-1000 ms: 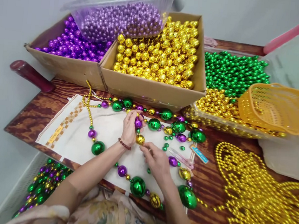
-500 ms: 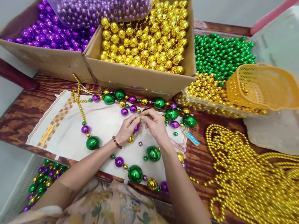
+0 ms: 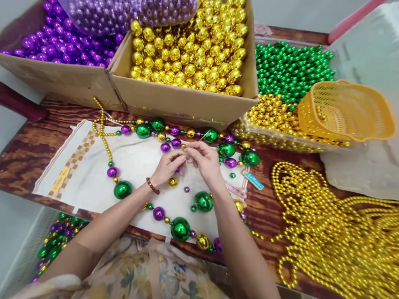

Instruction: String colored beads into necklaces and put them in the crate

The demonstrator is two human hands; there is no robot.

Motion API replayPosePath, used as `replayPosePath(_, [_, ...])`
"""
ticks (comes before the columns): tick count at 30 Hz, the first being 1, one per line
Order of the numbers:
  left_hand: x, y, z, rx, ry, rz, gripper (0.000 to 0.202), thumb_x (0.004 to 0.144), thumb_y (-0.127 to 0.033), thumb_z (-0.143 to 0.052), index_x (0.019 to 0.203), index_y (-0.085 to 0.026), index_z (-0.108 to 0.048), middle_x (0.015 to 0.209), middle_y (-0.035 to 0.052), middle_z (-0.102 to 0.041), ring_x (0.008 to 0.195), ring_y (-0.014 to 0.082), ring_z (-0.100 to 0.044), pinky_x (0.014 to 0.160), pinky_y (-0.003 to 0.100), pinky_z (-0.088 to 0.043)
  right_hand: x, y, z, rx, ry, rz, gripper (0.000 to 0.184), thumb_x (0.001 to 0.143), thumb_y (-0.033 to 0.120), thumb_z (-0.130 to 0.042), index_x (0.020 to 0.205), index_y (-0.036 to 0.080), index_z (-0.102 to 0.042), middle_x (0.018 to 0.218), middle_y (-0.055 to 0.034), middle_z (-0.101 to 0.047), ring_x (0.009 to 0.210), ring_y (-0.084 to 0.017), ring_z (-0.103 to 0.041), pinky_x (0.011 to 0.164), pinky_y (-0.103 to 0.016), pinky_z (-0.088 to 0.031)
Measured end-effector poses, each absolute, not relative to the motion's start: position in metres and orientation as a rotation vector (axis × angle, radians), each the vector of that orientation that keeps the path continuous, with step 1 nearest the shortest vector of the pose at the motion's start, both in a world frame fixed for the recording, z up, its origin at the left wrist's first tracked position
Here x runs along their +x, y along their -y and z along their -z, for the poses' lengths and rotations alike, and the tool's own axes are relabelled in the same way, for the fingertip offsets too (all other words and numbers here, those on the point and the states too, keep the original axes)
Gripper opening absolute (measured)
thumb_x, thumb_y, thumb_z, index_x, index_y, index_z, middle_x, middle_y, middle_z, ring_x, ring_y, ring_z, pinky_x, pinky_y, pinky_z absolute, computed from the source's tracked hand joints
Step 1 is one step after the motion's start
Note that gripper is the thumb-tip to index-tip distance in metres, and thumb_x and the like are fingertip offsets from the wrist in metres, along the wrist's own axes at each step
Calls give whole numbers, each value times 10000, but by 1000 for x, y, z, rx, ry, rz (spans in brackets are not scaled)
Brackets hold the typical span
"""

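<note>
Over a white cloth (image 3: 94, 172), my two hands meet with fingertips pinched together. A thin, pale needle (image 3: 205, 135) sticks up from the fingers of my right hand (image 3: 205, 162). My left hand (image 3: 169, 165), with a brown bead bracelet (image 3: 152, 186) at the wrist, is closed; what it pinches is too small to make out. Just below it lie a purple bead, partly hidden, and a gold bead (image 3: 172, 182). Around the hands curves a necklace of green, purple and gold beads (image 3: 180, 229). A large green bead (image 3: 203, 201) rests near my right wrist.
Behind the cloth stand cardboard boxes of purple beads (image 3: 68, 45) and gold beads (image 3: 187, 54). To the right are a tub of green beads (image 3: 292, 69), a yellow basket (image 3: 358, 110) and a heap of gold bead strands (image 3: 338, 243). A crate (image 3: 22, 254) sits below, left.
The needle now shows above my right fingers. My hands have shifted slightly and stay together. The whole view has moved a little.
</note>
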State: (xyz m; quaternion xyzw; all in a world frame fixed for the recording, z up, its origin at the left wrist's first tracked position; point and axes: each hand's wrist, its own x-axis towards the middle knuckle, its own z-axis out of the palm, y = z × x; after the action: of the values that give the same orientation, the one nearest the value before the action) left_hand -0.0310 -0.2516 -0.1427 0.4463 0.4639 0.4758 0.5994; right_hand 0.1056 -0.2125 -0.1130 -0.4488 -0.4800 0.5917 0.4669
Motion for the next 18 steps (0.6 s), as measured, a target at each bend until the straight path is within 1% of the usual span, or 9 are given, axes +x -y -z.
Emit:
replayPosePath(2, [-31,252,140,1021,-1054,-1069,325,801,-481,-676,797,-161,-618,645,-25,-583,468,81,-525,467,207,-396,106,216,115,-1128,1155,-1428,380,753,532,-720,724,188,-563,678,6,-660,449,-71,-549,372,-169,-348])
replayPosePath(6, [-32,253,132,1012,-1033,-1020,322,773,-467,-697,791,-151,-638,637,-12,-586,510,85,-525,471,200,-403,110,211,107,-1133,990,-1406,414,812,622,-620,821,219,-525,610,41,-642,395,-82,-556,363,-171,-406])
replayPosePath(8, [-33,252,127,1018,-1034,-1027,318,768,-463,-699,780,-153,-631,637,-14,-593,502,81,-527,471,195,-406,111,209,101,-1071,1057,-1480,392,786,588,-672,858,220,-558,641,36,-660,451,-96,-596,398,-185,-464])
replayPosePath(10, [-36,251,122,1034,-1042,-1029,311,772,-456,-697,780,-156,-619,644,-19,-601,481,74,-531,471,193,-409,112,209,95,-1002,1167,-1544,350,744,507,-747,840,203,-604,701,12,-686,530,-105,-629,437,-190,-497])
replayPosePath(11, [-37,250,120,1048,-1043,-1024,308,775,-453,-698,783,-156,-614,648,-20,-606,473,72,-533,470,192,-410,112,210,93,-984,1201,-1552,332,734,476,-764,821,194,-613,726,2,-695,556,-106,-636,442,-185,-496])
replayPosePath(13, [-37,250,115,1077,-1029,-1015,309,781,-452,-701,793,-155,-615,660,-17,-613,477,73,-541,472,192,-416,111,210,88,-988,1212,-1540,329,759,480,-743,814,193,-591,726,4,-691,533,-98,-631,412,-171,-470])
replayPosePath(16, [-36,252,110,1100,-994,-1049,310,805,-459,-689,826,-156,-625,663,-16,-606,497,75,-545,480,192,-420,109,209,77,-979,1210,-1515,351,838,549,-648,876,221,-529,631,55,-634,435,-90,-601,360,-161,-430])
replayPosePath(18, [-35,254,106,1116,-991,-1082,289,834,-445,-671,873,-161,-638,674,-17,-600,518,75,-547,496,192,-423,108,207,65,-916,1240,-1483,338,874,554,-613,887,232,-512,567,83,-568,405,-87,-577,356,-162,-421])
